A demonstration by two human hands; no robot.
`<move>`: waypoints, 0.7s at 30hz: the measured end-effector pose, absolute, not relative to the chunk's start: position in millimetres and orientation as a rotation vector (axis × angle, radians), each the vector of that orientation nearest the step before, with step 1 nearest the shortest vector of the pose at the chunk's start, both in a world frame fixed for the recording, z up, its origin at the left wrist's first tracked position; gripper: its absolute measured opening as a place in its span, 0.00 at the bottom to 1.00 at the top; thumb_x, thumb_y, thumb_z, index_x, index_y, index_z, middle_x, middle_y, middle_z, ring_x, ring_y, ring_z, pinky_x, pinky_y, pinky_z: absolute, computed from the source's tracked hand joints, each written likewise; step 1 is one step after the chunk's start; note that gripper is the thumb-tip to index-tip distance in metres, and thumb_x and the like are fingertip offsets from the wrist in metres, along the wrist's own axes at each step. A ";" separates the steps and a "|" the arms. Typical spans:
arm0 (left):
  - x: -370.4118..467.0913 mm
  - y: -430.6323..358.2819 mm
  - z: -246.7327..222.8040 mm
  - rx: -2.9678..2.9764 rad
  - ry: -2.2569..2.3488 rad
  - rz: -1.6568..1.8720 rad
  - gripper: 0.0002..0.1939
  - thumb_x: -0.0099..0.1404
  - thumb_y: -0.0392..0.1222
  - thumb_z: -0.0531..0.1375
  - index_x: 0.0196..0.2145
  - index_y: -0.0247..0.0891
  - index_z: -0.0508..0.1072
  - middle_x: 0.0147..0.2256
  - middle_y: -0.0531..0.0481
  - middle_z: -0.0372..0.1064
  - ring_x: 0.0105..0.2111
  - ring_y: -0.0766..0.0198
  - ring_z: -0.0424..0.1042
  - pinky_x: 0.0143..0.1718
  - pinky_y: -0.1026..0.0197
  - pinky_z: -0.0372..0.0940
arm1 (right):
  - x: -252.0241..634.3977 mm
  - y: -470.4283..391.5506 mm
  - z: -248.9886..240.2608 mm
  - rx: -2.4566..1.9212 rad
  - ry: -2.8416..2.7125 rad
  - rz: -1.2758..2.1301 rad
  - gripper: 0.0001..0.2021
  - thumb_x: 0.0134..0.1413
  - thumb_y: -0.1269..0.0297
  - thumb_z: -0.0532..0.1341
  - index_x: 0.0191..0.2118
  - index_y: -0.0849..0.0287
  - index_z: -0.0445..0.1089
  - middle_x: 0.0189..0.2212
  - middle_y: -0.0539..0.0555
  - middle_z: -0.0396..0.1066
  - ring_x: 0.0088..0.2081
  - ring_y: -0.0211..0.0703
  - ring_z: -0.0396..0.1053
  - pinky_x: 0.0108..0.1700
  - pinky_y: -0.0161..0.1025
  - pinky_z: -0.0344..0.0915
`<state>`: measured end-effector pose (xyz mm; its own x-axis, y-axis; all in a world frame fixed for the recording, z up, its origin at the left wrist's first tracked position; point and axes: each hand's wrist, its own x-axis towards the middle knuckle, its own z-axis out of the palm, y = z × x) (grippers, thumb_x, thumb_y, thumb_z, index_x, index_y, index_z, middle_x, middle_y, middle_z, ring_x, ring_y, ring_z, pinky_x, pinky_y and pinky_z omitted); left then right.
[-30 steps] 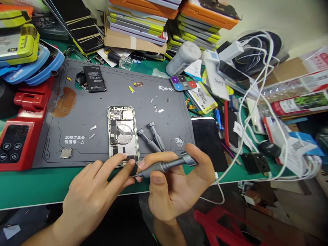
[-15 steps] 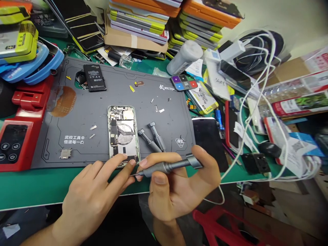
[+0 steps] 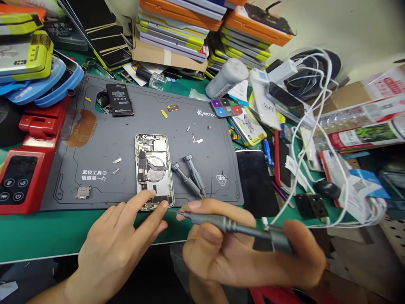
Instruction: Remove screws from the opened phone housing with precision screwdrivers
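Observation:
An opened phone [image 3: 154,171] lies on the grey mat [image 3: 104,147], its inner parts exposed. My left hand [image 3: 122,232] rests at its lower end, index and middle fingertips on the phone and the fingers apart, holding nothing. My right hand [image 3: 240,249] is closed round a grey screwdriver [image 3: 221,223], which lies nearly level. Its thin tip points left, by the phone's lower right corner. Two more grey screwdrivers [image 3: 190,175] lie just right of the phone. A black battery [image 3: 120,100] sits at the back left of the mat.
Small metal parts [image 3: 117,160] and a card tray reader [image 3: 83,192] lie on the mat. A red device [image 3: 22,177] stands at the left. Stacked boxes [image 3: 174,31] and a grey bottle [image 3: 227,78] are behind. White cables [image 3: 303,156] and a dark phone [image 3: 257,181] are at the right.
My right hand has moved right and closer to the camera with the screwdriver, whose tip has drawn away from my left fingers. My left hand stays on the phone. The view has shifted slightly.

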<state>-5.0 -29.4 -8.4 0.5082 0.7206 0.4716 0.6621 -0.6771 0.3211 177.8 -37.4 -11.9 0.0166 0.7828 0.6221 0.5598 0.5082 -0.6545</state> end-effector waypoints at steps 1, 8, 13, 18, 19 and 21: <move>-5.0 -30.0 -9.1 2.619 1.239 0.903 0.14 0.82 0.38 0.59 0.60 0.41 0.77 0.54 0.44 0.76 0.38 0.61 0.74 0.39 0.56 0.68 | 177.5 -34.8 -11.8 -1.151 -1.663 0.248 0.29 0.67 0.61 0.69 0.66 0.42 0.58 0.51 0.57 0.77 0.44 0.52 0.82 0.36 0.52 0.86; -4.2 -27.5 -5.9 2.553 1.220 0.930 0.12 0.84 0.38 0.54 0.54 0.39 0.76 0.37 0.51 0.71 0.33 0.62 0.68 0.34 0.57 0.63 | 166.3 -17.8 -16.2 -1.038 -1.595 0.100 0.33 0.67 0.75 0.67 0.71 0.48 0.60 0.47 0.54 0.76 0.39 0.43 0.82 0.34 0.43 0.87; -4.4 -25.9 -4.6 2.555 1.194 0.931 0.12 0.84 0.37 0.53 0.52 0.37 0.77 0.34 0.51 0.68 0.30 0.61 0.62 0.32 0.55 0.57 | 158.5 -11.0 -16.5 -0.988 -1.601 0.009 0.36 0.64 0.84 0.64 0.74 0.58 0.60 0.42 0.52 0.75 0.36 0.39 0.81 0.34 0.38 0.86; -5.8 -28.2 -8.4 2.561 1.176 0.924 0.11 0.83 0.36 0.55 0.48 0.37 0.78 0.34 0.51 0.67 0.31 0.60 0.60 0.33 0.53 0.56 | 161.7 -8.3 -13.4 -1.009 -1.679 -0.054 0.36 0.63 0.83 0.66 0.73 0.60 0.60 0.40 0.51 0.78 0.35 0.38 0.81 0.33 0.37 0.85; -6.1 -28.8 -9.1 2.556 1.175 0.926 0.11 0.83 0.35 0.55 0.47 0.37 0.78 0.33 0.51 0.67 0.31 0.60 0.60 0.33 0.53 0.56 | 163.2 -8.8 -13.7 -1.005 -1.693 -0.077 0.36 0.63 0.81 0.67 0.73 0.60 0.60 0.40 0.51 0.79 0.35 0.39 0.81 0.33 0.37 0.85; -6.4 -29.9 -10.1 2.550 1.171 0.924 0.11 0.83 0.35 0.55 0.45 0.38 0.78 0.33 0.51 0.67 0.31 0.60 0.60 0.33 0.53 0.55 | 166.4 -11.1 -14.5 -0.988 -1.725 -0.135 0.34 0.67 0.75 0.68 0.74 0.60 0.59 0.41 0.53 0.80 0.36 0.42 0.82 0.31 0.38 0.85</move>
<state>-6.4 -29.9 -10.1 0.4945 0.7366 0.4614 0.6202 -0.6709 0.4065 166.4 -11.1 -14.5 -0.0626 0.5433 0.8372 0.6666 0.6471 -0.3701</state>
